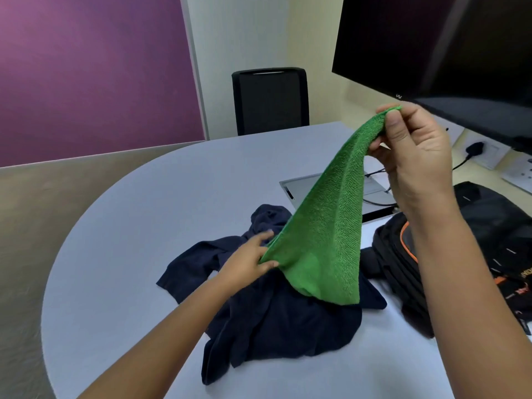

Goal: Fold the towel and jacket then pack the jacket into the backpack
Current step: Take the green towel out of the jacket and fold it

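1. Pinching opposite corners, the right hand (414, 148) grip holds the green terry-cloth towel (322, 234) high; the left hand (247, 260) grip clamps its lower corner.
2. Beneath lies the crumpled navy fabric jacket (276, 312) on the pale grey counter (144, 226), with the black orange-trimmed backpack (403, 254) beside it.
3. Towel folding has barely begun; next, bring the corners together.

Both forearms are bare, no sleeve showing on either, and the left hand (247, 260) and right hand (414, 148) wear no gloves, rings, watch or bands on their fingers (393, 122).
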